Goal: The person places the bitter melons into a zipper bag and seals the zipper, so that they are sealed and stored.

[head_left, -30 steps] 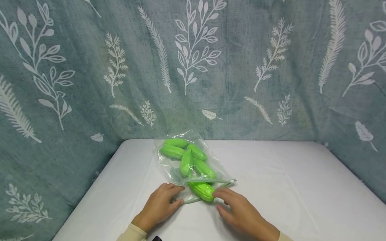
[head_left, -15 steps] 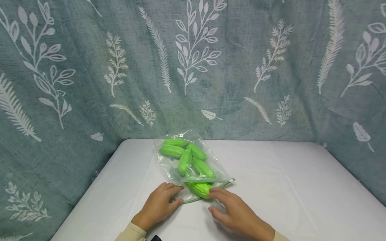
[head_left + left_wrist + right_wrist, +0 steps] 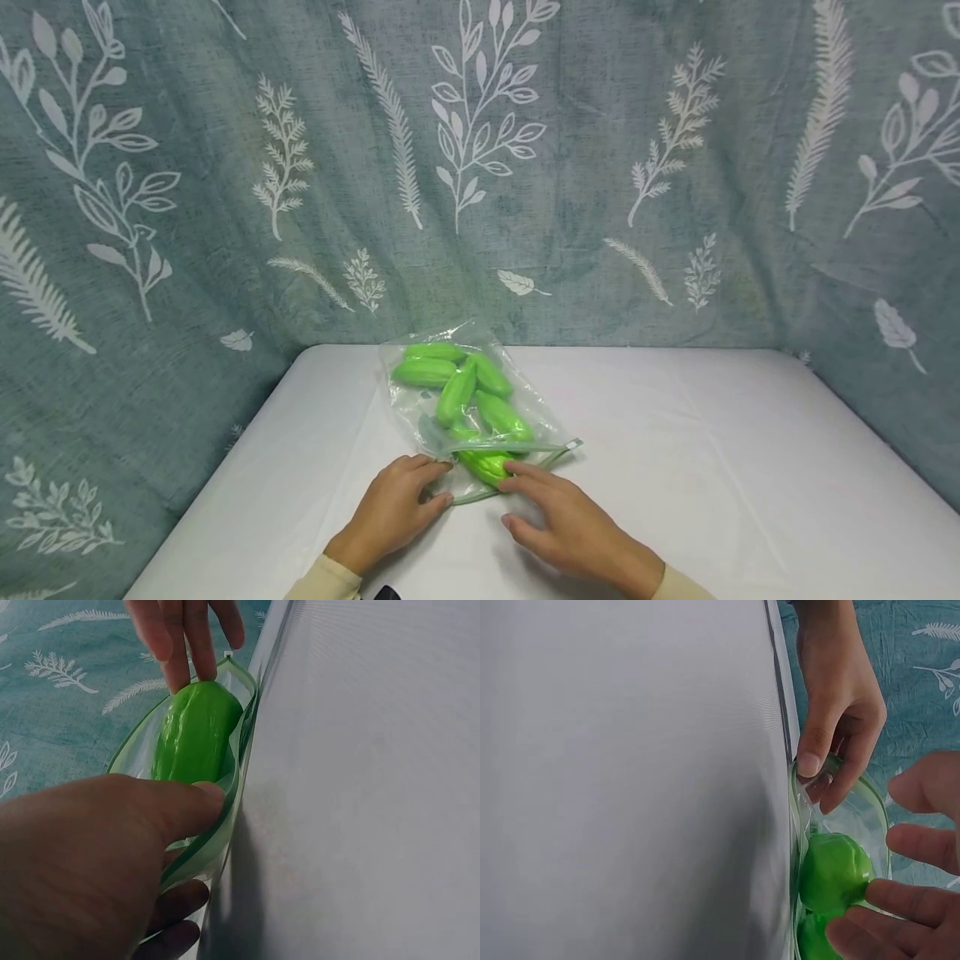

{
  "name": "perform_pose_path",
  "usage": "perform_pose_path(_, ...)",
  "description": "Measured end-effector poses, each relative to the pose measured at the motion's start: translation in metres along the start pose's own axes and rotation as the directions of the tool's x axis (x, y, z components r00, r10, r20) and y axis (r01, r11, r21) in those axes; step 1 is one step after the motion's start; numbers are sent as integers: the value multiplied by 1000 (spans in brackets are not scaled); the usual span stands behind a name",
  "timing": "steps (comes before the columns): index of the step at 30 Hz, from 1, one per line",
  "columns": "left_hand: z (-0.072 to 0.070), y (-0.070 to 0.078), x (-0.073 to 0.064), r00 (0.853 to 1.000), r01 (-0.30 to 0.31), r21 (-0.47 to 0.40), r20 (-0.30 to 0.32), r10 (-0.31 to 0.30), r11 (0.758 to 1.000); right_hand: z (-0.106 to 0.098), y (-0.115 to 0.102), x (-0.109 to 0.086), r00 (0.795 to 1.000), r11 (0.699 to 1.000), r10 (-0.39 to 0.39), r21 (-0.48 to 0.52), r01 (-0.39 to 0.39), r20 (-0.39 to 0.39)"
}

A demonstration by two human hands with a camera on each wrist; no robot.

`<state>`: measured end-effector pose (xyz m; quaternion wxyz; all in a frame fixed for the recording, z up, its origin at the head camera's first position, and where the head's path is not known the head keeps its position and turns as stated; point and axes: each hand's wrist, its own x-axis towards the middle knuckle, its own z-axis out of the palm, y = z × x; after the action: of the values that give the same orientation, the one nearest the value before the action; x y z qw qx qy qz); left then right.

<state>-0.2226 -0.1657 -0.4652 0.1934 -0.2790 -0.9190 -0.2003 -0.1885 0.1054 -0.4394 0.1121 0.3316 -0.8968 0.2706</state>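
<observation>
A clear zip bag (image 3: 408, 410) lies on the white table, its green-lined mouth toward me and spread apart. A ridged green bitter melon (image 3: 482, 468) sits partly in that mouth, its near end outward. My left hand (image 3: 392, 507) pinches the bag's lip at the left, thumb outside, as the left wrist view shows beside the bitter melon (image 3: 196, 735). My right hand (image 3: 568, 523) has its fingers extended, fingertips against the melon's outer end (image 3: 838, 871), thumb held away from it. Several more green bitter melons (image 3: 423, 372) lie deeper in the bag.
The white table (image 3: 712, 467) reaches back to a teal curtain (image 3: 570, 183) with white leaf prints, which also hangs at both sides. The bag's far end lies near the table's back edge. A small dark object (image 3: 387, 592) shows by the left sleeve.
The bitter melon in the mouth has slid left and farther into the bag, with my right hand moving along behind it. My left hand stays on the bag's lip.
</observation>
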Motion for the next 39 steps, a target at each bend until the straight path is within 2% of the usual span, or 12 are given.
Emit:
perform_pose_path(5, -1, 1, 0, 1000, 14, -7, 19, -14, 1000, 3, -2, 5, 999, 999, 27, 20, -27, 32)
perform_pose_path(15, -1, 1, 1, 1000, 3, 1, 6, -3, 1000, 6, -7, 12, 991, 997, 71, 31, -75, 115)
perform_pose_path(19, -1, 0, 0, 1000, 3, 0, 3, -3, 1000, 7, -8, 14, 989, 996, 76, 30, -80, 124)
perform_pose_path(28, 1, 0, 0, 1000, 7, -4, 6, -7, 1000, 11, -5, 16, 977, 995, 70, 58, -83, 203)
perform_pose_path(39, -1, 2, 0, 1000, 16, -5, 11, -16, 1000, 13, -3, 17, 975, 994, 64, 71, -81, 214)
